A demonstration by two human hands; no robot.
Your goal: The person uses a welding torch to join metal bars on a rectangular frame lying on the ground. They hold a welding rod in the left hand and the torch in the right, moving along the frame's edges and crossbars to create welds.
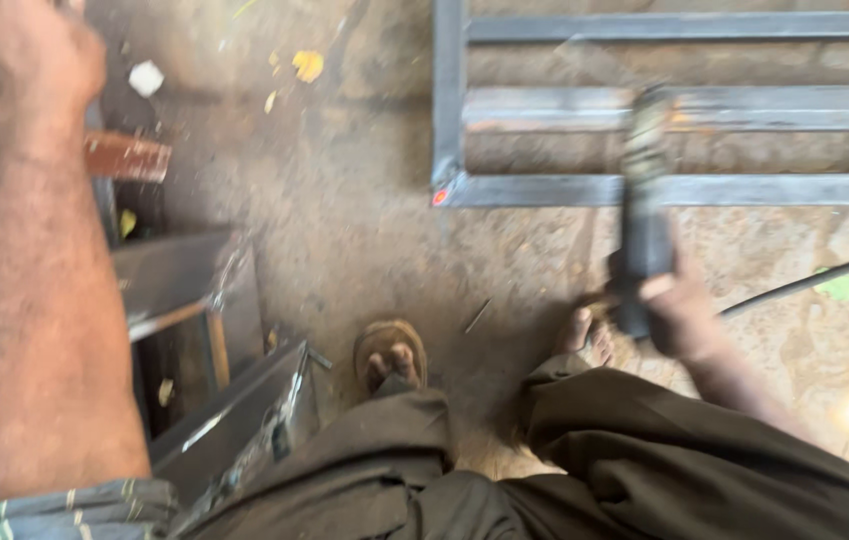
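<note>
Right hand (679, 310) clamped round a dark power tool (641, 215) – blurred, looks like a grinder – held over the dirt floor (364, 230), its tip above the grey steel frame (584, 188) lying along the floor's far edge. Black cable (804, 282) trails off toward the right edge. Left hand (24, 55) reaches to the far-left corner, resting near a rusty bar (124, 155); its grip can't be told. Metal sections (234, 420) lie beside the left sandalled foot (390, 352).

Bare dirt floor (344, 220) in the frame's centre lies open; a steel frame (664, 190) blocks the upper right, metal boxes (194, 290) the lower left.
</note>
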